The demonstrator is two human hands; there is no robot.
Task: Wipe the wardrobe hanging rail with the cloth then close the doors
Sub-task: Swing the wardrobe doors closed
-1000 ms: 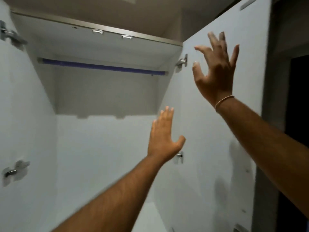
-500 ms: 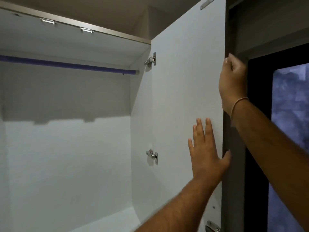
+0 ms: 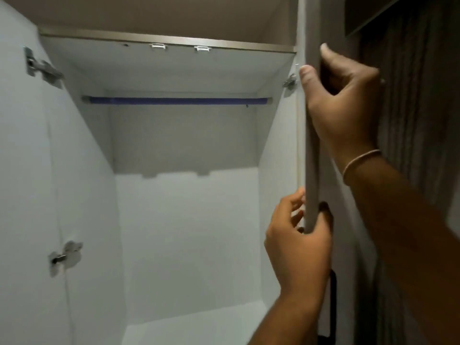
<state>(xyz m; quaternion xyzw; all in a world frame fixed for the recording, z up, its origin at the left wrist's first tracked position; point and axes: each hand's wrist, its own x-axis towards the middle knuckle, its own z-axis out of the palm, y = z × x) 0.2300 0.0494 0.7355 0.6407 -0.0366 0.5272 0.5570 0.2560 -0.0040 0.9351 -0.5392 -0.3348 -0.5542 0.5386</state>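
The white wardrobe stands open in front of me. Its blue hanging rail [image 3: 174, 100] runs across the top of the inside. The right door [image 3: 311, 135] shows edge-on as a pale vertical strip. My right hand [image 3: 341, 105] grips that edge high up, thumb on the inner side and fingers behind. Lower down, my left hand [image 3: 298, 240] grips the same edge, its thumb wrapped over the outer side. The left door [image 3: 27, 195] is swung open at the left. No cloth is in view.
Metal hinges sit on the left door [image 3: 42, 68] [image 3: 66, 255] and one at the right door's top [image 3: 290, 82]. A black door handle [image 3: 332, 302] shows below my left hand. A dark panel or curtain [image 3: 413, 120] fills the right side.
Both hands went from lying flat near the right door to gripping its free edge. The door has swung so it now shows edge-on, and my view has turned back toward the wardrobe inside.
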